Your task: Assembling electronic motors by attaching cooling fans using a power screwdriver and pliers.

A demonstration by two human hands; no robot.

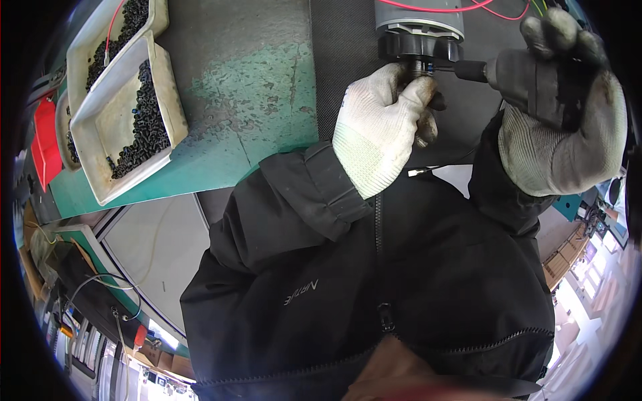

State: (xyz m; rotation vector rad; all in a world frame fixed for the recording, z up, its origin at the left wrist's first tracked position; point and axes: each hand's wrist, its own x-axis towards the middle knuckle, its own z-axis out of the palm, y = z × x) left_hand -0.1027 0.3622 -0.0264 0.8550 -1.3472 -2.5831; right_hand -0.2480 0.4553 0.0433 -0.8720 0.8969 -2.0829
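Note:
At the top of the head view lies a grey cylindrical motor-like body (420,23) with a black ribbed collar (393,47) at its near end. Just below the collar, my left hand (378,127), in a white knit glove, pinches a small dark cylindrical part (420,67) between thumb and fingers. My right hand (562,147), gloved and stained dark at the fingertips, is wrapped round a black power screwdriver (531,83). Its chuck points left, with the thin bit reaching the small part. Whether the bit is seated there cannot be made out.
Two off-white bins (172,100) with small black parts stand at the upper left, beside a red bin (45,144). A worn green tabletop (247,100) adjoins a black mat (338,47). Pink-red wires (441,9) cross the motor-like body. A pale cable connector (418,172) lies near my left wrist.

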